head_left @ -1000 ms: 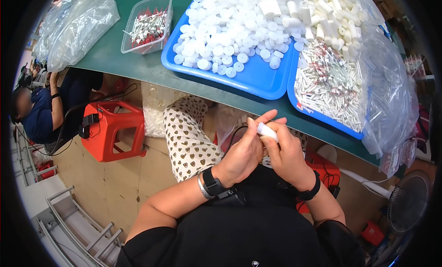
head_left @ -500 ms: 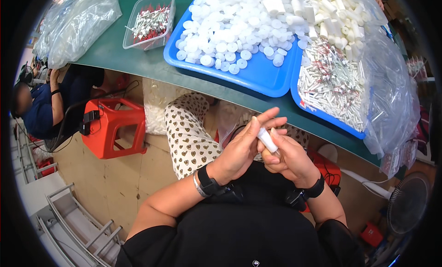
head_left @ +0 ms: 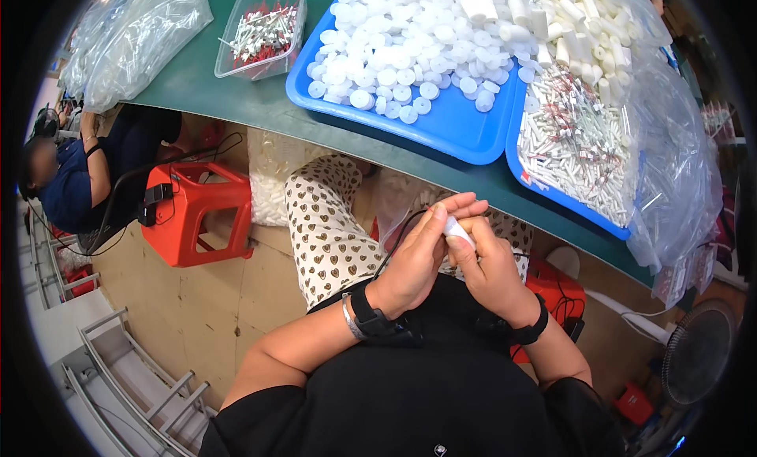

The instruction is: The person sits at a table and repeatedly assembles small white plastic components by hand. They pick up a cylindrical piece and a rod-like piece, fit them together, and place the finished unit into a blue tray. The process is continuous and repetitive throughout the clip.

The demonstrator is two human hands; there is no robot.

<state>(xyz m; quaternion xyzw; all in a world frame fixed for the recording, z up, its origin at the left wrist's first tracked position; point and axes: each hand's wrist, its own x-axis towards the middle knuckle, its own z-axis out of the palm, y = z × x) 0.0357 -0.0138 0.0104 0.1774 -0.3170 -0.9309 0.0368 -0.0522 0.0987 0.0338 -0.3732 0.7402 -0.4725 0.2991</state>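
Observation:
A short white plastic tube (head_left: 458, 231) is between my two hands, above my lap and below the table edge. My right hand (head_left: 490, 266) is closed around it, thumb laid along its near side. At its far end, the thumb and fingers of my left hand (head_left: 416, 261) press together on it, and the other left fingertips reach out past it. My fingers cover part of the tube, so its ends are hard to make out. Nearest beyond my hands stands a blue tray (head_left: 465, 138) heaped with translucent white discs (head_left: 386, 77).
Beside it, a second blue tray (head_left: 512, 161) carries thin white sticks with red tips (head_left: 572, 134) and thicker white tubes (head_left: 587, 31). A clear box (head_left: 260, 39) stands farther left, near plastic bags (head_left: 146, 43). A red stool (head_left: 197, 212), a seated person (head_left: 75, 173) and a fan (head_left: 698, 350) flank me.
My right hand has turned over the tube, its thumb now lying along it and more of the tube covered. The left fingers have drawn closer together.

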